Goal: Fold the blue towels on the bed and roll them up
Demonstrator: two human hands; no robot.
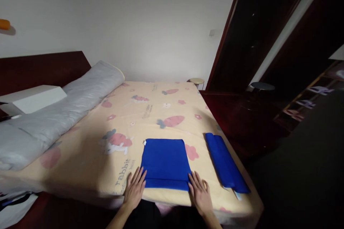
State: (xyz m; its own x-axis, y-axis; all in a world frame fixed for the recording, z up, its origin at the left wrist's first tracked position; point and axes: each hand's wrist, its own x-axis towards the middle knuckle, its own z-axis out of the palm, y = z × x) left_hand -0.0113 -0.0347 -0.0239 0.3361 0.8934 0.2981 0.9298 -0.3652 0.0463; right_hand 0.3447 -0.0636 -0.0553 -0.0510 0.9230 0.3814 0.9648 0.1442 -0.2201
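A blue cloth (pixel 166 157) lies flat on the bed in front of me, with a strip folded over along its near edge and a small white tag at its far left corner. My left hand (pixel 135 188) rests with fingers stretched out on the cloth's near left corner. On the near right corner lies my right hand (pixel 200 193), its fingers extended and pressing on the edge. To the right, close to the bed's side, are blue cloths (pixel 227 164) folded into long narrow shapes, with a white label at the near end.
The bed (pixel 150 111) has a cream sheet printed with rabbits and carrots. A grey rolled quilt (pixel 80 93) lies along the headboard (pixel 40 69), with a white box (pixel 37 98) on it. Stools (pixel 197 81) and a shoe rack (pixel 309 96) stand beyond the bed's right edge.
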